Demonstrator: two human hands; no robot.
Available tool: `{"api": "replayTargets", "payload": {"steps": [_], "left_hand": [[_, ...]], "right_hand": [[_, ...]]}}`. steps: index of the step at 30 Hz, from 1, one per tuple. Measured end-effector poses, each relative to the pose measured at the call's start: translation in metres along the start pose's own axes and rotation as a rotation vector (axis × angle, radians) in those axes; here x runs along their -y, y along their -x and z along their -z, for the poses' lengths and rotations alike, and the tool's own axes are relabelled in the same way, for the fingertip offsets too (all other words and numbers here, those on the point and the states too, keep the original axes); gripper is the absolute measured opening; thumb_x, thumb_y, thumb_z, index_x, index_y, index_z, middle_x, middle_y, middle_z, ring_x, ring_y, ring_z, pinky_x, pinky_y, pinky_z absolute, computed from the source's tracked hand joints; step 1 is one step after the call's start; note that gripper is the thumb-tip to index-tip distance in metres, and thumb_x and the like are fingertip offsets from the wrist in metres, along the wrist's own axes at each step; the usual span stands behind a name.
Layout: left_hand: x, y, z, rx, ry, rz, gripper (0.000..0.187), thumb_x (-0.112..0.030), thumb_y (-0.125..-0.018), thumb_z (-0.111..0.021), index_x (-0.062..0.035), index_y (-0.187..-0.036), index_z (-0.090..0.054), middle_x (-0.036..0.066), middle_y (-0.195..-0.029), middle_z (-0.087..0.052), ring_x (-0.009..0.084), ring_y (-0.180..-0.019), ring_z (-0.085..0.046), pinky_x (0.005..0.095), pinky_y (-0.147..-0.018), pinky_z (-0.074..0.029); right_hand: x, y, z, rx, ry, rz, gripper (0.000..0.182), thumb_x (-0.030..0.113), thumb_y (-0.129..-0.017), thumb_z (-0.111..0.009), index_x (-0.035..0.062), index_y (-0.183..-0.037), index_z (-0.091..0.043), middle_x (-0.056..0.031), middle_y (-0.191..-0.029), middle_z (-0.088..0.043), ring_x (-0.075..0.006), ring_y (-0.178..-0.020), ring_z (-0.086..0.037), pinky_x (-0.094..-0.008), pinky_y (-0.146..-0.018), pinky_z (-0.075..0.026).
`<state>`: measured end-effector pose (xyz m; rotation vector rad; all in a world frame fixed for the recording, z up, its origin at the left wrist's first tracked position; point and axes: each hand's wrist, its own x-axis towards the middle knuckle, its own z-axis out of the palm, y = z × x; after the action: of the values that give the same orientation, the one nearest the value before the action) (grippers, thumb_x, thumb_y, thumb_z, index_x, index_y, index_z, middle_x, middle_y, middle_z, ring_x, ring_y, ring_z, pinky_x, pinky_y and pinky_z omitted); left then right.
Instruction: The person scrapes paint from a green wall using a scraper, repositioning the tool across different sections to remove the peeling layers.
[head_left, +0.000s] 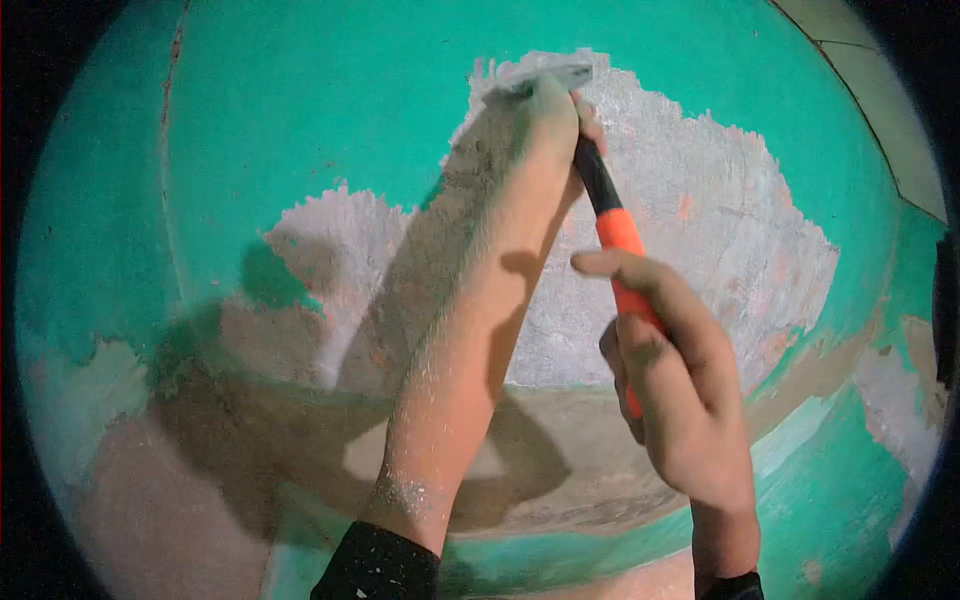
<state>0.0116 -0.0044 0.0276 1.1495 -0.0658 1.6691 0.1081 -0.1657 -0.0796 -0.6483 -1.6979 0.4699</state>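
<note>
A wall scraper point(601, 186) with a black and orange handle lies slantwise across the view, its blade against the top of a bared grey patch point(690, 230) on the green wall. My left hand point(556, 108) is closed around the tool close to its blade, arm stretched upward. Lower down, my right hand point(680, 385) wraps round the orange end of the handle, with the index finger held out away from it. Pale flecks cling to my left forearm and dark sleeve. Part of the blade is hidden behind my left hand.
Green paint point(300, 90) surrounds the patch with a ragged edge. Below it runs a brownish bare band point(600, 460). A crack point(170, 150) runs down the wall at left. Shadows of my arms fall across the left side. A dark object point(944, 310) stands at the right edge.
</note>
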Motion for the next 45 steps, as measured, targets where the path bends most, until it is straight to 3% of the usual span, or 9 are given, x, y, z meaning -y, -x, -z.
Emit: {"api": "replayTargets", "payload": {"steps": [25,26,29,33,34,38,42,45], "left_hand": [[0.001,-0.004,-0.003,0.029,0.021,-0.059,0.019,-0.022,-0.093,-0.034,-0.0071,-0.084,-0.04,0.004,-0.062,-0.043,0.0155,-0.047,-0.041,0.0318,-0.045,-0.04],[0.0,0.0,-0.007,-0.076,0.027,0.042,0.023,-0.026,-0.095,-0.032,-0.0083,-0.081,-0.039,0.003,-0.061,-0.043,0.0159,-0.046,-0.041,0.0326,-0.044,-0.04],[-0.008,0.001,-0.009,0.068,-0.005,-0.135,0.01,-0.014,-0.09,-0.04,-0.0079,-0.082,-0.041,0.002,-0.066,-0.045,0.0117,-0.054,-0.043,0.0244,-0.047,-0.039],[-0.004,0.009,-0.002,0.086,-0.02,-0.098,0.007,-0.008,-0.089,-0.042,-0.0064,-0.082,-0.041,0.004,-0.07,-0.046,0.012,-0.054,-0.042,0.0259,-0.05,-0.04],[-0.001,0.003,0.004,0.033,0.118,0.048,0.007,-0.005,-0.088,-0.044,-0.0055,-0.082,-0.041,0.004,-0.072,-0.046,0.0125,-0.054,-0.041,0.0272,-0.055,-0.042],[-0.007,0.0,0.002,0.131,0.015,-0.207,0.01,-0.009,-0.089,-0.045,-0.0051,-0.081,-0.041,0.004,-0.071,-0.045,0.0121,-0.057,-0.043,0.026,-0.054,-0.043],[-0.006,0.011,0.0,-0.005,0.05,-0.054,0.008,-0.007,-0.089,-0.045,-0.0045,-0.083,-0.04,0.006,-0.072,-0.045,0.0116,-0.057,-0.044,0.0256,-0.051,-0.043],[-0.014,0.007,-0.005,0.051,0.045,-0.071,0.01,-0.011,-0.09,-0.041,-0.0053,-0.082,-0.04,0.005,-0.068,-0.044,0.0136,-0.053,-0.043,0.0278,-0.05,-0.042]], "right_hand": [[0.005,-0.008,0.01,0.065,0.036,0.037,0.039,0.008,-0.086,-0.036,-0.0014,-0.121,-0.052,0.0084,-0.06,-0.033,-0.0013,-0.052,-0.028,-0.0196,-0.048,-0.022],[0.005,-0.007,0.012,0.07,0.041,0.04,0.04,0.007,-0.086,-0.036,-0.0016,-0.121,-0.052,0.0085,-0.06,-0.032,-0.0013,-0.053,-0.028,-0.0196,-0.048,-0.022],[0.012,-0.015,0.008,0.059,0.031,0.028,0.042,0.006,-0.083,-0.037,-0.0029,-0.12,-0.052,0.0084,-0.06,-0.032,-0.0015,-0.053,-0.028,-0.0198,-0.049,-0.022],[0.008,-0.01,0.011,0.085,0.034,0.025,0.042,0.006,-0.082,-0.038,-0.0022,-0.12,-0.053,0.0079,-0.06,-0.033,-0.0021,-0.053,-0.028,-0.0203,-0.049,-0.023],[0.008,-0.005,0.015,0.107,0.031,0.025,0.042,0.006,-0.083,-0.038,-0.0019,-0.12,-0.053,0.0079,-0.06,-0.033,-0.0023,-0.054,-0.028,-0.0205,-0.049,-0.023],[0.01,-0.016,0.007,0.071,0.028,0.034,0.04,0.006,-0.084,-0.038,-0.0017,-0.12,-0.053,0.0075,-0.062,-0.034,-0.0023,-0.055,-0.029,-0.0203,-0.05,-0.023],[0.006,-0.005,0.012,0.089,0.049,0.016,0.039,0.007,-0.084,-0.038,-0.0025,-0.118,-0.054,0.007,-0.063,-0.035,-0.0025,-0.057,-0.03,-0.0199,-0.052,-0.024],[0.004,-0.007,0.008,0.08,0.051,0.035,0.038,0.007,-0.084,-0.039,-0.0019,-0.118,-0.055,0.007,-0.064,-0.035,-0.003,-0.058,-0.03,-0.0202,-0.053,-0.025]]}}
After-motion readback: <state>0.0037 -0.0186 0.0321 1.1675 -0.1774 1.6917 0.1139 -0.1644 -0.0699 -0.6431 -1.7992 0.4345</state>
